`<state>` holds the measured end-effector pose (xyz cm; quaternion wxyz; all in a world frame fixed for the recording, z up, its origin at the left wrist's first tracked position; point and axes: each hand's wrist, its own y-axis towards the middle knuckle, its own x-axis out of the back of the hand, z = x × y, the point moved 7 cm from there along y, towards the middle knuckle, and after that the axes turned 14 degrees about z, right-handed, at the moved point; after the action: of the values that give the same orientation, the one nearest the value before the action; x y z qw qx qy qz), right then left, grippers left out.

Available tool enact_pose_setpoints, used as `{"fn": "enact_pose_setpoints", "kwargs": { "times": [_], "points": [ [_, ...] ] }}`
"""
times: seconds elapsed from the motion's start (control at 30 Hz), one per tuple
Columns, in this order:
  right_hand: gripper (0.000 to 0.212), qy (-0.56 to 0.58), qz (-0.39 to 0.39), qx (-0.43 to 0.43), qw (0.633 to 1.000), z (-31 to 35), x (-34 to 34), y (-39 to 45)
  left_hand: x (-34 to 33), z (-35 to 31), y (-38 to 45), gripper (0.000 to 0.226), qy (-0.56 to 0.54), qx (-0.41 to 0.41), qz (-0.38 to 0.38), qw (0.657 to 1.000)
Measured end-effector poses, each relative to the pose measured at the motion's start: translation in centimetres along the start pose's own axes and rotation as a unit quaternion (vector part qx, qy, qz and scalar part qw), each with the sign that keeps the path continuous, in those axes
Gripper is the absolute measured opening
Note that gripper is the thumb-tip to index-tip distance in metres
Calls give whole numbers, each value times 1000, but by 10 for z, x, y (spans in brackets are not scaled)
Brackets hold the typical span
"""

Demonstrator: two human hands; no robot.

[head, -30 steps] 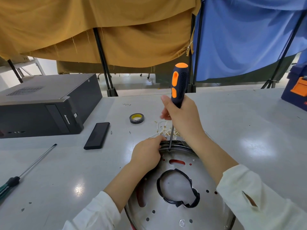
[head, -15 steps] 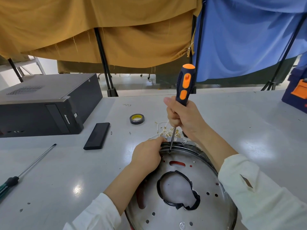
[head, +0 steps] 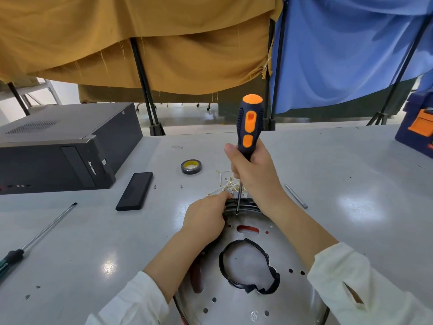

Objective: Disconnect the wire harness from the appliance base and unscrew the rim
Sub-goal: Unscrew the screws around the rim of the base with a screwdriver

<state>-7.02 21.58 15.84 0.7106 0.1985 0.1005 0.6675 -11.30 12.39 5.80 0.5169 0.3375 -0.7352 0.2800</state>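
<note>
On the grey table, my left hand curls on the far rim of the round silver metal appliance base. My right hand grips the orange-and-black screwdriver, tip down on the rim. I think unscrewing is underway. The thin white wire harness lies just behind; I can't tell if it's unplugged.

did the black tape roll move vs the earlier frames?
No. The black tape roll with yellow core lies at the same spot beside the flat black rectangular case on the grey table.

Round metal appliance base flat; white wire harness behind.
</note>
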Motion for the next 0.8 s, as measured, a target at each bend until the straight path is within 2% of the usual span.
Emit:
{"fn": "enact_pose_setpoints", "kwargs": {
  "times": [0.13, 0.23, 0.33, 0.43, 0.57, 0.63, 0.7, 0.8],
  "points": [
    [33, 29, -49, 8, 998, 0, 0, 5, 0, 0, -1, 52, 1, -2, 0, 1000],
    [48, 52, 12, -11, 999, -3, -5, 13, 0, 0, 0, 45, 6, -6, -5, 1000],
    [42, 128, 92, -32, 987, -4, -2, 17, 1, -1, 0, 40, 10, -9, -11, 1000],
    [37, 174, 80, -25, 981, -8, 17, 16, 1, -1, -1, 40, 9, -9, -11, 1000],
    [22, 163, 132, -8, 978, -5, 9, 13, 1, 0, 0, 40, 5, -6, -8, 1000],
    [24, 90, 107, -6, 990, -4, 5, 11, 1, 0, -1, 38, 3, -10, -9, 1000],
    [26, -18, 38, 6, 999, 2, 6, 7, 1, -1, -1, 39, 5, -12, -12, 1000],
    [21, -34, -44, 36, 998, 7, 5, -1, 1, 1, 1, 35, 3, -10, -16, 1000]
  ]
}}
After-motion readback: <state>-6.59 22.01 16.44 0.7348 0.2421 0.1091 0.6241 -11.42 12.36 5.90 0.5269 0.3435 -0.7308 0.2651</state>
